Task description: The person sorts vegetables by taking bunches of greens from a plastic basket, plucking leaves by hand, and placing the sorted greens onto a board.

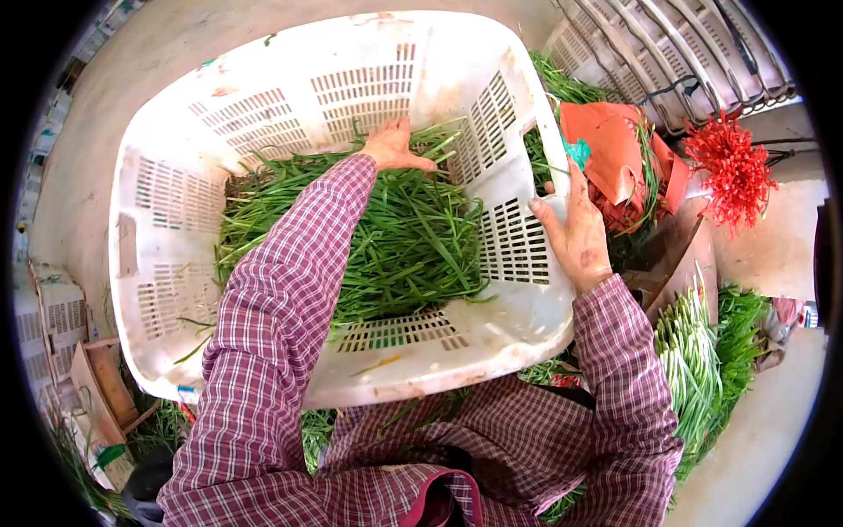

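Observation:
A large white slatted plastic basket (167,342) is tilted in front of me, with a layer of long, thin green leaves, like garlic chives (404,255), spread over its bottom. My left hand (395,147) reaches inside near the far wall, at the upper edge of the leaves. Its thumb is stretched out to the right, the other fingers partly out of sight, and I see nothing held in it. On the basket's right rim, my right hand (578,235) grips beside the handle slot, thumb toward the inside and some fingers hidden behind the wall.
An orange-red wrapping (601,145) and a bunch of red strands (731,171) are right of the basket. Below them lies a pile of greens with pale stalks (689,360). White crates (659,53) stand at upper right; a wooden box (110,382) sits at lower left.

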`<move>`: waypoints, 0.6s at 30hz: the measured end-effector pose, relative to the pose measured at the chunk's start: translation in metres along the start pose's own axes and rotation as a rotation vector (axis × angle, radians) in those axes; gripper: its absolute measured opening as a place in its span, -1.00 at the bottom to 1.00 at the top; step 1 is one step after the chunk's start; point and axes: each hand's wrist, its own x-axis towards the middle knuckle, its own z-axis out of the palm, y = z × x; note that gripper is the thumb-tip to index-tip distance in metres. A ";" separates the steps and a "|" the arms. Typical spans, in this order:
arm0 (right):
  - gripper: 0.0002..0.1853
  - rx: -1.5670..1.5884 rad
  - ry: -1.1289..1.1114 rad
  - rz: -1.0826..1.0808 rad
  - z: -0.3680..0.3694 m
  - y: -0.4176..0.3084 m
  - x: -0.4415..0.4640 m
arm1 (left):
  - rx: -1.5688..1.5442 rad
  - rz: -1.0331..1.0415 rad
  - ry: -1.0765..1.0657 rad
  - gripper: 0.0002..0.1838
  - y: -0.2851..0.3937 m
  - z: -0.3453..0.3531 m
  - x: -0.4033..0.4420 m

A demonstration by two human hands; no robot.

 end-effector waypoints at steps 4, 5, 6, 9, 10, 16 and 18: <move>-0.22 0.033 0.060 -0.050 0.000 -0.006 0.000 | 0.076 0.042 -0.059 0.30 -0.001 0.025 0.031; -0.22 0.031 0.059 -0.040 0.000 -0.006 0.001 | 0.076 0.048 -0.067 0.30 0.002 0.031 0.037; -0.23 0.040 0.066 -0.063 0.000 -0.005 0.000 | 0.100 0.046 -0.087 0.28 0.005 0.036 0.039; -0.25 0.044 0.055 -0.044 0.000 -0.005 0.000 | 0.122 0.060 -0.124 0.21 0.008 0.054 0.049; -0.25 0.045 0.053 -0.049 0.000 -0.005 0.000 | 0.077 0.058 -0.161 0.20 0.008 0.060 0.051; -0.26 0.106 0.053 -0.044 -0.001 -0.006 0.000 | -0.111 0.195 -0.168 0.08 0.002 0.085 0.041; -0.26 0.101 0.060 -0.045 -0.001 -0.006 0.000 | -0.060 0.192 -0.159 -0.06 0.005 0.089 0.037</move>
